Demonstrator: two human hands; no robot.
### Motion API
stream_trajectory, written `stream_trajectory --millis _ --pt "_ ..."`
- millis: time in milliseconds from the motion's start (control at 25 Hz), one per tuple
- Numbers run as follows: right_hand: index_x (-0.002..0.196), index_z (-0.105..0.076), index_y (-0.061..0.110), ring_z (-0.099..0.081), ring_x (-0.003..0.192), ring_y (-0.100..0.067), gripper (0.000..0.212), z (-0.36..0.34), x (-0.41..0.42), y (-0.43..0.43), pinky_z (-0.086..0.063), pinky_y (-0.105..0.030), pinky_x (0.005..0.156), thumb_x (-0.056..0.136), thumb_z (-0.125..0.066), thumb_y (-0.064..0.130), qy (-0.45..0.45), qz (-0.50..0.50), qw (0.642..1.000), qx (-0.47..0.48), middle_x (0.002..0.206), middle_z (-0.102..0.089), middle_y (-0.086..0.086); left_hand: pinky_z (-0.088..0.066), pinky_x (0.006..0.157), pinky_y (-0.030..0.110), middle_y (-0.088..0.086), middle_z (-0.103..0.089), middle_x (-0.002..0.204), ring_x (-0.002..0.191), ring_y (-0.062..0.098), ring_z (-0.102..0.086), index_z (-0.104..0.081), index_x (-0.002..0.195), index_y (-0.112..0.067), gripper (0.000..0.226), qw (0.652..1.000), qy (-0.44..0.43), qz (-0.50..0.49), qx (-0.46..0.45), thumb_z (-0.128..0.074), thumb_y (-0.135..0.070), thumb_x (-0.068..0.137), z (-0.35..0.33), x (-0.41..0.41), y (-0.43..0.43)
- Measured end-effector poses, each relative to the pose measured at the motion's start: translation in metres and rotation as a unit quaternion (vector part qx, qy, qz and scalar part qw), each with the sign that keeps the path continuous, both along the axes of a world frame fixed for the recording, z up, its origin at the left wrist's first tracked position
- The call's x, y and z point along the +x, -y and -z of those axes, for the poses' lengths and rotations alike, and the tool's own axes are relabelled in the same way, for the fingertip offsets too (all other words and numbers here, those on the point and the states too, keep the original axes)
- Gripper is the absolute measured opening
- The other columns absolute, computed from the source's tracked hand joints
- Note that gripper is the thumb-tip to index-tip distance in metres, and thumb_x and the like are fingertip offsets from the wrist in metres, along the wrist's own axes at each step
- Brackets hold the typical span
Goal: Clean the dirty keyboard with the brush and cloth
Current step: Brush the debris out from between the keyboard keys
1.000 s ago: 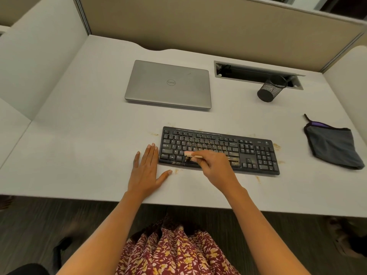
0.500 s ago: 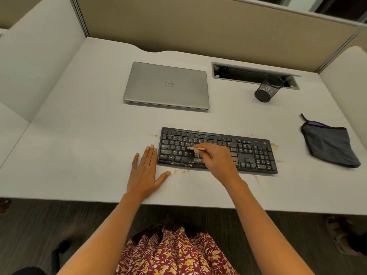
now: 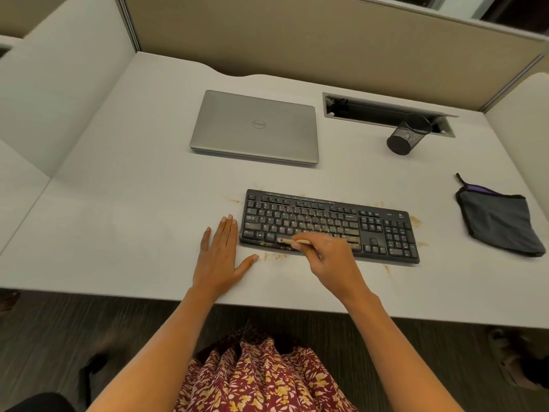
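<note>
Hands-wise: pinches a slim tan-handled brush (image 3: 294, 241) in the right hand (image 3: 329, 257), fingers curled round the handle, and lays the left hand (image 3: 221, 257) flat and spread on the pale grey desk (image 3: 118, 233), holding nothing, fingertips just beside the left end of the black full-size plastic keyboard (image 3: 383, 230). Has that keyboard lying mid-desk, square in front of the person. Drags the brush tip along the near row, about at the space bar, tip pointing left.

Progress, best guess: well into the brushing, nowhere near done. Still shows brownish crumbs (image 3: 274, 256) along the near edge and scattered off both ends. Hasn't touched the dark grey cloth (image 3: 499, 224) with purple trim, lying well apart to the right, so leaves the whole wiping part to do.

Versus half a second back: has pulled the tip from the middle rows down to the near row and knocked a few more specks onto the desk. Same spot for the left hand.

Further out: closed silver laptop (image 3: 255, 126), black mesh pen cup (image 3: 408, 135) by the cable slot (image 3: 371, 110).
</note>
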State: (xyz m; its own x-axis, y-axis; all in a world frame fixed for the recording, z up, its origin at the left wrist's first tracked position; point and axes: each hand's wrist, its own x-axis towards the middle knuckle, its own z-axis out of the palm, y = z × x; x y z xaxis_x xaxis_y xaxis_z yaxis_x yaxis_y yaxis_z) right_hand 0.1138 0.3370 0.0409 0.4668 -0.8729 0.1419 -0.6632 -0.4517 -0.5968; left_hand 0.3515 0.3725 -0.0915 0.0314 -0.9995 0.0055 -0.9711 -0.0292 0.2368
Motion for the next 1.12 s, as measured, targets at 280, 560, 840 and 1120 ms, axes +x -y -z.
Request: stream_trajectory --millis 280,560,840,1120 --pt "0.115 -0.070 0.014 -0.066 0.102 -0.016 0.023 0.010 0.038 0.003 -0.053 -0.031 0.087 0.095 -0.060 0.019 -0.019 -0.007 0.999 -0.032 0.110 -0.072 0.001 -0.009 0.122 0.049 0.009 -0.011 0.164 0.151 0.021 -0.008 -0.014 0.156 -0.006 0.095 1.000 -0.010 -0.007 0.000 -0.012 -0.076 0.092 0.000 0.000 -0.001" --pt "0.110 -0.070 0.014 -0.067 0.093 -0.016 0.024 0.022 0.031 -0.031 -0.057 -0.034 0.077 0.095 -0.055 0.025 -0.038 -0.027 0.997 -0.058 0.103 -0.073 0.001 -0.016 0.121 0.051 0.011 -0.017 0.162 0.151 0.022 -0.013 -0.020 0.155 -0.004 0.095 1.000 -0.017 -0.006 -0.001 -0.017 -0.075 0.092 -0.003 0.000 -0.001" --pt "0.110 -0.068 0.011 -0.066 0.097 -0.019 0.020 0.012 0.062 -0.008 -0.056 -0.031 0.080 0.091 -0.060 0.014 -0.009 -0.055 0.994 -0.094 0.104 -0.072 -0.001 -0.015 0.121 0.052 0.011 -0.016 0.163 0.151 0.023 -0.012 -0.019 0.155 -0.004 0.097 1.000 -0.011 -0.009 0.019 -0.006 -0.077 0.091 -0.005 0.001 -0.001" --pt "0.101 -0.067 0.011 -0.063 0.093 -0.025 0.020 0.027 0.086 -0.005 -0.057 -0.042 0.065 0.085 -0.062 0.002 -0.099 -0.131 0.983 -0.083 0.099 -0.071 -0.004 -0.011 0.121 0.051 0.014 -0.015 0.162 0.151 0.025 -0.010 -0.019 0.154 -0.002 0.103 1.000 -0.010 -0.015 0.022 0.006 -0.076 0.088 -0.005 0.001 -0.001"
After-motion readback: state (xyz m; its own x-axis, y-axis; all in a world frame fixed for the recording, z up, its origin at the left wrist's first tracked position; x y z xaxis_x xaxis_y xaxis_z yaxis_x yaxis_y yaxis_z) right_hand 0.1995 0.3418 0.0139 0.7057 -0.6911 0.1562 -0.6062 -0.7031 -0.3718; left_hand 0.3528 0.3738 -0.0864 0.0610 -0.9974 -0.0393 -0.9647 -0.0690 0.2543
